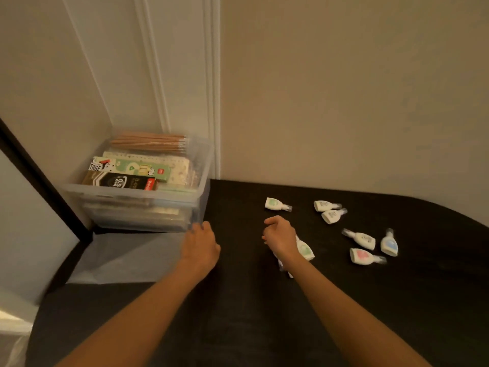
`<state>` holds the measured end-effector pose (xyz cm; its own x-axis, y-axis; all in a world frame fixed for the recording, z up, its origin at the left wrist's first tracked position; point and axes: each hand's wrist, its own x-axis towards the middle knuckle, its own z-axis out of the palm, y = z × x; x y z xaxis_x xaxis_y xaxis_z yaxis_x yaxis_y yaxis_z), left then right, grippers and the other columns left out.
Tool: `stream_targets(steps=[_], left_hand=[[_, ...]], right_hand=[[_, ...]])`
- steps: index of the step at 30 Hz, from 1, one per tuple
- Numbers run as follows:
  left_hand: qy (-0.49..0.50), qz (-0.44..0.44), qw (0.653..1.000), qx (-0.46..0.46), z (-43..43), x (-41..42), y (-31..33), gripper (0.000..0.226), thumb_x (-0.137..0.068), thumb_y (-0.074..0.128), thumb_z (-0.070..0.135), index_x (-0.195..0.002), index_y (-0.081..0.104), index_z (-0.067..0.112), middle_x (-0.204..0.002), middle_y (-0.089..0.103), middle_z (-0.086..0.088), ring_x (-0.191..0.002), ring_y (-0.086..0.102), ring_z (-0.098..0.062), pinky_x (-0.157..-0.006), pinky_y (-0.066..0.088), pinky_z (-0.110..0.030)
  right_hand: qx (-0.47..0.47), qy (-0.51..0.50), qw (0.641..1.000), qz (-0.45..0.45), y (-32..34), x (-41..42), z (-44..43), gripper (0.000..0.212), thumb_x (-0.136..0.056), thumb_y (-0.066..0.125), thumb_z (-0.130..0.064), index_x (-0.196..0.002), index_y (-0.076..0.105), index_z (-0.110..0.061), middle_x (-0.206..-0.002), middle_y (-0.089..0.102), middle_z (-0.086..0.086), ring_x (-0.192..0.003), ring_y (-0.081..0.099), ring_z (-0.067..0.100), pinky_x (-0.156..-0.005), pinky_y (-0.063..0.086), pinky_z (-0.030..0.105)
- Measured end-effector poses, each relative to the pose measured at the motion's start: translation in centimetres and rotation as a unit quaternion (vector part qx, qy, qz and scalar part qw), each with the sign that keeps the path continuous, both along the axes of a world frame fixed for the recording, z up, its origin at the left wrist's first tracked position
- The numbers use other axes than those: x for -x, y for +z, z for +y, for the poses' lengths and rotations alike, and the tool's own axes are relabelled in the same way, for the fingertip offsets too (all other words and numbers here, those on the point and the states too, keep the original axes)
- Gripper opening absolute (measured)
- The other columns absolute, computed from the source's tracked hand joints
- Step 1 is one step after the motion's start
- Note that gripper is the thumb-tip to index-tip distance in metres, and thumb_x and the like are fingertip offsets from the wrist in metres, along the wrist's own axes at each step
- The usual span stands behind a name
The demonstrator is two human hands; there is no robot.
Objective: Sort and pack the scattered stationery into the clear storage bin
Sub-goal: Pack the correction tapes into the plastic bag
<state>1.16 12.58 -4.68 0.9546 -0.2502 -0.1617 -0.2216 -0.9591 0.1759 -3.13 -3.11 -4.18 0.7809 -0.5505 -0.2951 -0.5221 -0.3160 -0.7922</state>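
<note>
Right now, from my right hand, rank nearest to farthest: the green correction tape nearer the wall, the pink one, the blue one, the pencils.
From the right hand:
1. Green correction tape, just beyond the hand.
2. Pink correction tape, to the right.
3. Blue correction tape, farther right.
4. Pencils, far left, atop the bin.

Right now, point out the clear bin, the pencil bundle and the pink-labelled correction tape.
clear bin [132, 194]: head view, front rim.
pencil bundle [148, 142]: head view, middle of the shafts.
pink-labelled correction tape [361, 256]: head view, pink label on its body.
</note>
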Motion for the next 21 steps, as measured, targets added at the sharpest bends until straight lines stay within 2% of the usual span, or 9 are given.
stream_targets(steps=[2, 4, 7, 10, 12, 15, 16, 19, 21], left_hand=[[0.053, -0.013, 0.998, 0.023, 0.6, 0.5, -2.4, 0.045, -0.09, 0.056, 0.024, -0.128, 0.037, 0.008, -0.129, 0.041, -0.014, -0.115, 0.047, -0.027, -0.093, 0.044, -0.035], [0.094, -0.01, 0.994, 0.053, 1.1, 0.8, -4.0, 0.038, -0.092, 0.053, 0.019, -0.125, 0.04, 0.004, -0.128, 0.042, -0.016, -0.114, 0.047, -0.029, -0.092, 0.045, -0.038], [0.086, -0.062, 0.993, 0.048, 1.2, 1.8, -6.1, 0.03, -0.094, 0.047, 0.007, -0.122, 0.041, -0.001, -0.125, 0.043, -0.02, -0.109, 0.05, -0.031, -0.091, 0.044, -0.037], [0.08, -0.076, 0.988, 0.107, 0.2, 2.6, -6.3, 0.026, -0.095, 0.043, 0.003, -0.12, 0.048, -0.003, -0.119, 0.051, -0.021, -0.107, 0.054, -0.034, -0.087, 0.044, -0.038], [0.075, -0.057, 0.982, 0.161, -1.4, 3.5, -6.7, 0.022, -0.094, 0.046, 0.006, -0.111, 0.056, -0.003, -0.109, 0.058, -0.02, -0.1, 0.057, -0.032, -0.078, 0.046, -0.036], [0.081, 0.035, 0.957, 0.278, -3.9, 6.2, -7.1, 0.016, -0.09, 0.054, 0.01, -0.096, 0.065, 0.001, -0.092, 0.066, -0.016, -0.083, 0.065, -0.025, -0.071, 0.054, -0.032], [0.078, 0.063, 0.944, 0.315, -4.5, 7.3, -7.3, 0.013, -0.09, 0.055, 0.011, -0.087, 0.065, 0.003, -0.081, 0.066, -0.013, -0.071, 0.066, -0.02, -0.063, 0.055, -0.029], [0.067, 0.095, 0.911, 0.396, -5.8, 9.8, -7.8, 0.026, -0.094, 0.052, 0.014, -0.07, 0.059, 0.008, -0.06, 0.06, -0.008, -0.038, 0.055, -0.006, -0.036, 0.042, -0.015], [0.07, 0.082, 0.901, 0.42, -6.1, 10.3, -8.0, 0.027, -0.094, 0.052, 0.015, -0.07, 0.06, 0.007, -0.057, 0.058, -0.006, -0.039, 0.052, -0.008, -0.036, 0.039, -0.015]], right_hand=[[0.16, 0.054, 0.986, -0.002, -1.9, 1.6, -0.6, 0.035, -0.091, 0.05, -0.009, -0.125, 0.052, -0.012, -0.126, 0.053, 0.009, -0.116, 0.05, 0.021, -0.096, 0.043, 0.031], [0.285, 0.081, 0.955, -0.006, -3.2, 2.6, -1.3, 0.037, -0.093, 0.05, -0.018, -0.13, 0.048, -0.013, -0.132, 0.046, 0.008, -0.123, 0.04, 0.022, -0.1, 0.037, 0.033], [0.389, 0.086, 0.917, 0.017, -5.6, 4.4, -2.1, 0.041, -0.094, 0.049, -0.027, -0.133, 0.045, -0.016, -0.136, 0.041, 0.009, -0.125, 0.037, 0.024, -0.102, 0.035, 0.036], [0.402, 0.094, 0.911, -0.021, -7.7, 5.7, -2.7, 0.035, -0.096, 0.046, -0.028, -0.127, 0.052, -0.014, -0.135, 0.045, 0.01, -0.121, 0.043, 0.024, -0.1, 0.038, 0.035], [0.397, 0.106, 0.909, -0.066, -8.7, 6.8, -2.9, 0.03, -0.096, 0.047, -0.027, -0.121, 0.058, -0.015, -0.132, 0.049, 0.009, -0.118, 0.045, 0.022, -0.097, 0.038, 0.034], [0.414, 0.105, 0.899, -0.092, -9.6, 8.9, -3.2, 0.027, -0.094, 0.051, -0.026, -0.117, 0.062, -0.016, -0.125, 0.052, 0.004, -0.118, 0.043, 0.019, -0.101, 0.034, 0.032], [0.428, 0.099, 0.894, -0.091, -9.9, 9.6, -3.3, 0.026, -0.094, 0.053, -0.027, -0.116, 0.063, -0.017, -0.126, 0.051, 0.003, -0.12, 0.041, 0.019, -0.105, 0.031, 0.034], [0.439, 0.076, 0.891, -0.089, -10.2, 11.4, -3.7, 0.027, -0.093, 0.054, -0.027, -0.117, 0.062, -0.019, -0.136, 0.044, 0.004, -0.132, 0.032, 0.02, -0.114, 0.02, 0.041], [0.402, 0.054, 0.903, -0.138, -10.0, 12.0, -3.6, 0.026, -0.094, 0.052, -0.024, -0.118, 0.061, -0.016, -0.135, 0.045, 0.004, -0.129, 0.034, 0.018, -0.113, 0.023, 0.037]])
